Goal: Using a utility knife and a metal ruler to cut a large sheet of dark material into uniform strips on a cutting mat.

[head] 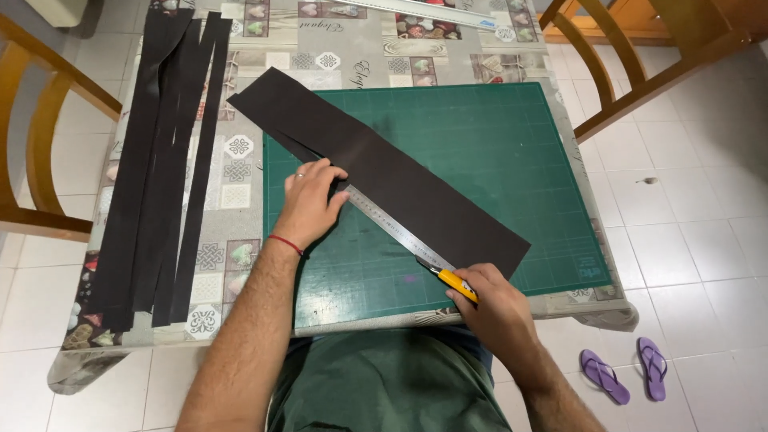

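While you lean over the table (240, 48), with its patterned cloth, the green mat (512, 160) takes up most of the right half, and a long black sheet (416, 188) lies slantwise across it, its far end poking past the mat's top left corner. Off to the left, a bunch of black strips (164, 176) lie side by side on the cloth, well apart from the mat. A steel ruler (384, 220) runs along the sheet's near edge. Your left hand (308, 204) is flat on the ruler's upper end with fingers spread, pressing it and the sheet down. Your right hand (496, 304) is closed around a yellow knife (452, 280), with the tip right at the ruler's lower end, near the sheet's bottom corner. Wooden chairs (48, 136) stand either side, and purple flip-flops (628, 372) sit on the tiled floor to your right.
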